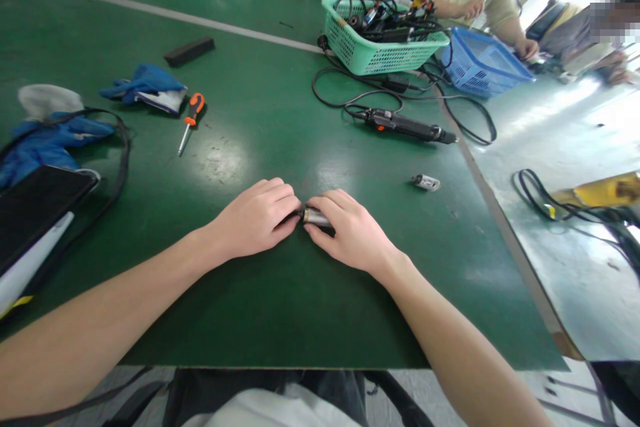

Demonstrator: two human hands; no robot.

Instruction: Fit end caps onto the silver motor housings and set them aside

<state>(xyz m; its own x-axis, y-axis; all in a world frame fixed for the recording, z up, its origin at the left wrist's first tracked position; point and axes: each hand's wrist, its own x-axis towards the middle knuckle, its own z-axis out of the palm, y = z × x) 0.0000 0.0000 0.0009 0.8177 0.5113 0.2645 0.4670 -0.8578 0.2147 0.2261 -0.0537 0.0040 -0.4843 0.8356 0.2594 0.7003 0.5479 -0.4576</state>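
Note:
Near the middle of the green table, my right hand (347, 223) is closed round a small silver metal cylinder (316, 216), perhaps a small motor. Its left end points at my left hand (265, 217), whose fingers are pinched on a thin dark part (289, 216) that is mostly hidden. The two parts meet or nearly meet between my fingertips; I cannot tell whether they are joined. Off to the right lies another small silver cylinder (426, 182). A black electric screwdriver (410, 127) with a cord rests farther back on the right.
An orange-handled screwdriver (191, 121), blue gloves (145, 88) and a black bar (190, 51) lie at the left, with a phone (43, 203) nearer. A green basket (380, 57) of cables and a blue basket (480, 70) stand at the back right. Co-workers sit beyond.

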